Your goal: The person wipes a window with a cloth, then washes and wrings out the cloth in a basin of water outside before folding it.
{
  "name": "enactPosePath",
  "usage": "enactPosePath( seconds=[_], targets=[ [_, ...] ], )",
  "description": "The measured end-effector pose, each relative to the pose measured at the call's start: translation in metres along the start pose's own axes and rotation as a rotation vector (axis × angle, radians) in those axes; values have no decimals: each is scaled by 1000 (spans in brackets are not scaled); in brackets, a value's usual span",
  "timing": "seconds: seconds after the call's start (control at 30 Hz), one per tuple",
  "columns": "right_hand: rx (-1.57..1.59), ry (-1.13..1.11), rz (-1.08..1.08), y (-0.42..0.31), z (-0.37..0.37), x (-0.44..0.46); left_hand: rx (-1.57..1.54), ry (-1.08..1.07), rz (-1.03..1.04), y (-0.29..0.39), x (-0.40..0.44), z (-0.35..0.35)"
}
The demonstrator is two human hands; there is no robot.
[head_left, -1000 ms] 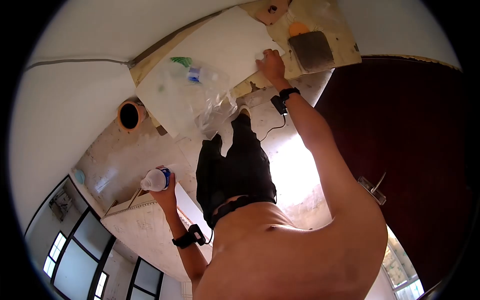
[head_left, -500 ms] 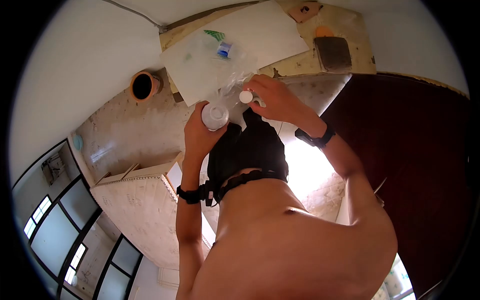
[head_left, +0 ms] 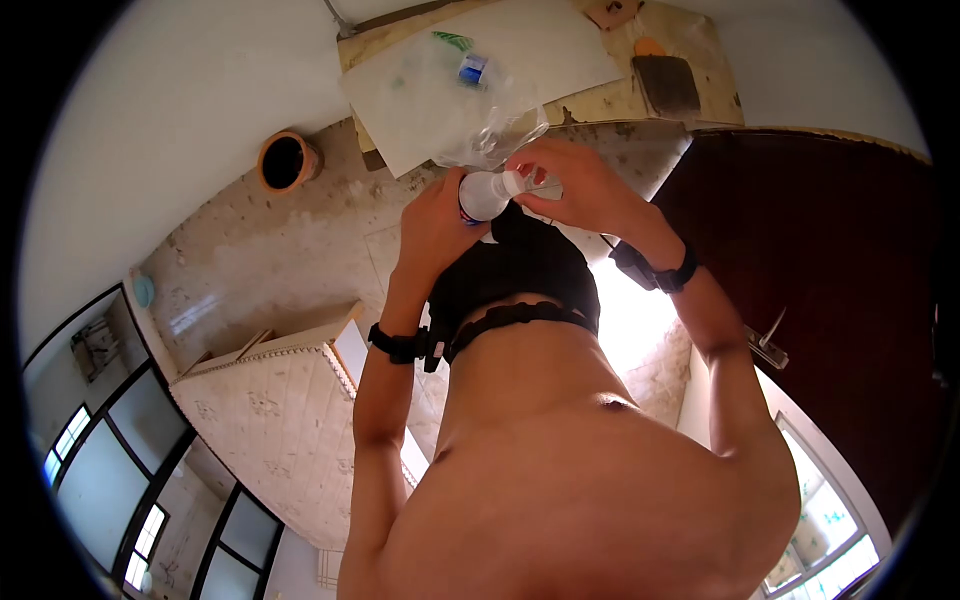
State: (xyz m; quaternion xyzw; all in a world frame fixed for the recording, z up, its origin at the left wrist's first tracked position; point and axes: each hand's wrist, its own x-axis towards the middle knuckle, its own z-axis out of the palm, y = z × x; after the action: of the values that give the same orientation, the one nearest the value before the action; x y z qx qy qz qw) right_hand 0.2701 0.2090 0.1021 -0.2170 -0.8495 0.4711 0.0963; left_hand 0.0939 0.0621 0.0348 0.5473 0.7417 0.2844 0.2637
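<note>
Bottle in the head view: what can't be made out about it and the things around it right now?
All in the head view:
Label on the bottle: wording, mostly covered by the left hand.
Cap: whether screwed tight, too small beside the right hand.
Blue-and-white patch at the plastic bag: print, too small.
Orange-rimmed pot: inside, too dark.

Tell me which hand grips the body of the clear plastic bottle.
The left hand, wrapped around the body of the clear plastic bottle; the right hand instead has its fingertips at the round white cap.
</note>
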Motion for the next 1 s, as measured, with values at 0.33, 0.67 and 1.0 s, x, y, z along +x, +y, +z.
enactPosePath(
  seconds=[0.33, 0.67, 1.0],
  targets=[
    [-276, -124, -358, -21, 12, 7, -195, -352, 65, -23, -16, -26],
    [-208, -325, -67, -27, 31, -1, -142, -454, 87, -32, -31, -33],
    [-391, -260, -37, -35, 43, -15, -197, -507, 105, -42, -32, -19]
  ],
)
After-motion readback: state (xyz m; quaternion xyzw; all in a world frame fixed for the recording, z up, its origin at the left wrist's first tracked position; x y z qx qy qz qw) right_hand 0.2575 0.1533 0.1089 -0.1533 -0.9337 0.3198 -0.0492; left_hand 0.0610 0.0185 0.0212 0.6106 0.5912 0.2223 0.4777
